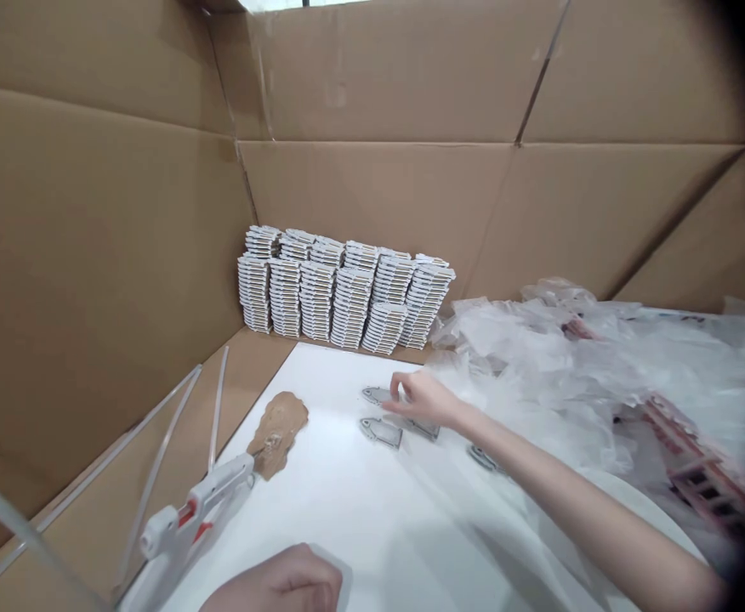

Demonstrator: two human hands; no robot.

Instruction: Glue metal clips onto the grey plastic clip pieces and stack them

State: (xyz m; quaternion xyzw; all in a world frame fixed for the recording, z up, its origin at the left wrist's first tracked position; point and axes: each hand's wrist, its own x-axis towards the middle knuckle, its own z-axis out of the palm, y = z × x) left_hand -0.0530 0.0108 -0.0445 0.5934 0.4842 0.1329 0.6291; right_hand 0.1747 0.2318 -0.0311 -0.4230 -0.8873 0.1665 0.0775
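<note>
White-and-tan layered stacks [316, 304], roughly twelve, look done. Left: at least four flat grey pointed pieces [380, 433], loose mid-way on the white tabletop [340, 501]. Right hand [427, 398] at them, grip half-curled; can't tell if grasping. Left hand [283, 582] curled, contents hidden. One white glue gun with red trigger [220, 483], one irregular brown patch [284, 421].

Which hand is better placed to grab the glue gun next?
Left, most likely: the left hand is nearer the glue gun, while the right hand is stretched out farther away, its fingers at the grey pieces.
</note>
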